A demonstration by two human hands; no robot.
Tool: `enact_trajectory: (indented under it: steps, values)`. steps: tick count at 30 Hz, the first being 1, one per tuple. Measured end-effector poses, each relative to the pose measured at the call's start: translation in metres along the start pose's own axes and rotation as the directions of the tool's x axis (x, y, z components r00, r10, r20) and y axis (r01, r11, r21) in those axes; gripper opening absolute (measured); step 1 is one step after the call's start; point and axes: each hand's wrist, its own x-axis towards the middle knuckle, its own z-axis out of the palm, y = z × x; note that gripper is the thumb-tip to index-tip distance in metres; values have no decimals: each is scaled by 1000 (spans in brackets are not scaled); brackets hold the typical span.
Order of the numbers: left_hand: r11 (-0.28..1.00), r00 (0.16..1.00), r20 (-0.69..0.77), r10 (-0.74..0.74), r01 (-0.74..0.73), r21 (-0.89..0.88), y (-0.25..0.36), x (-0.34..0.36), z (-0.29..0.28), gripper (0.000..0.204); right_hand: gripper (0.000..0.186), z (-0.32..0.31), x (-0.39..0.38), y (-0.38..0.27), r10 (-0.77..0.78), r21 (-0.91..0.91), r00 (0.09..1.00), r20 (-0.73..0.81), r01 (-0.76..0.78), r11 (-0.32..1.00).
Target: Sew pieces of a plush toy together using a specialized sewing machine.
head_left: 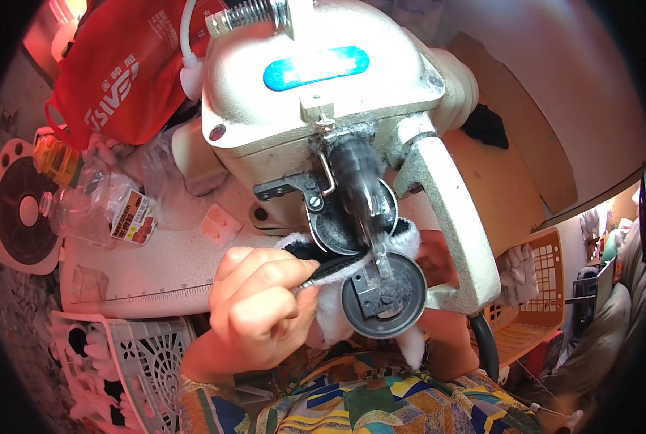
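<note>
Left hand [261, 307] is pinching a plush fabric piece [339, 270] between thumb and fingers, holding its edge up to the machine [268, 116].

On my feed the piece is lying between the upper disc [331, 235] and the lower disc [391, 295], showing a black, matted side inside a fluffy white rim. Its pinched edge is running slantwise, from the fingertips at lower left up toward the discs at right; a narrow white tip [412, 349], apparently of the same piece, is pointing down toward the patterned garment [370, 398]. The machine is covering part of the piece, so I am not making out its full long axis. Grey lint is clinging to both round, dark discs under the smooth cream casing. The right hand [435, 259] is sitting partly hidden behind the lower disc and the machine's arm; I cannot tell its grip.
</note>
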Motion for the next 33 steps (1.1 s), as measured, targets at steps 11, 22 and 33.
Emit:
enact_trajectory:
  steps: [11,22,33]
  values:
    - [989,999,8,-37,37,-146,-8,-2,0,43,77,-1,-1,0,108,197,994,-5,-105,975]
    - [998,998,-23,-56,57,15,4,0,0,45,66,-4,2,-7,23,83,999,48,-27,996]
    - [999,999,22,26,-26,30,3,4,10,40,41,-15,46,-42,-280,-84,957,68,285,955]
